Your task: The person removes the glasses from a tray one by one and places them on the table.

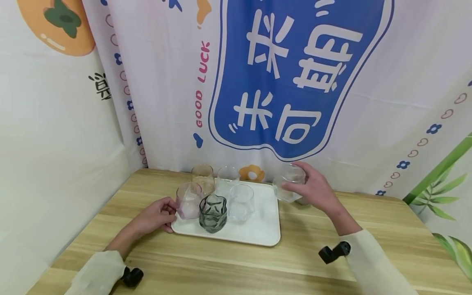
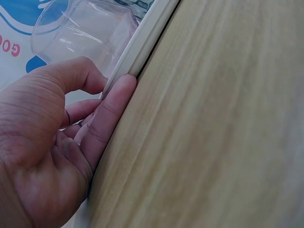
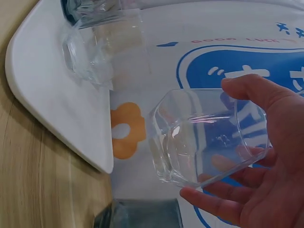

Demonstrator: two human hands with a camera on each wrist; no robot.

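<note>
Left hand (image 1: 160, 215): fingertips pinch the left rim of the tray (image 1: 264, 217), near its front corner.
Pink glass (image 1: 189, 203): on the tray, just beside this hand.
Amber glass (image 1: 203, 180): behind the pink one; whether fully on the tray, I cannot tell.
Dark glass (image 1: 213, 215): upright at the tray's front.
Clear glasses (image 1: 241, 205): two, one behind the other.
Held glass (image 3: 194, 135): in the air beside the tray's right edge, tilted. I judge it light, stiff, slippery and easy to break; the best hold is round the side wall, thumb against fingers, with gentle pressure.
Right hand (image 1: 315, 190): thumb and slightly spread fingers grip this glass from opposite sides.
Second dark glass (image 3: 145, 214): near, apart from the tray.
</note>
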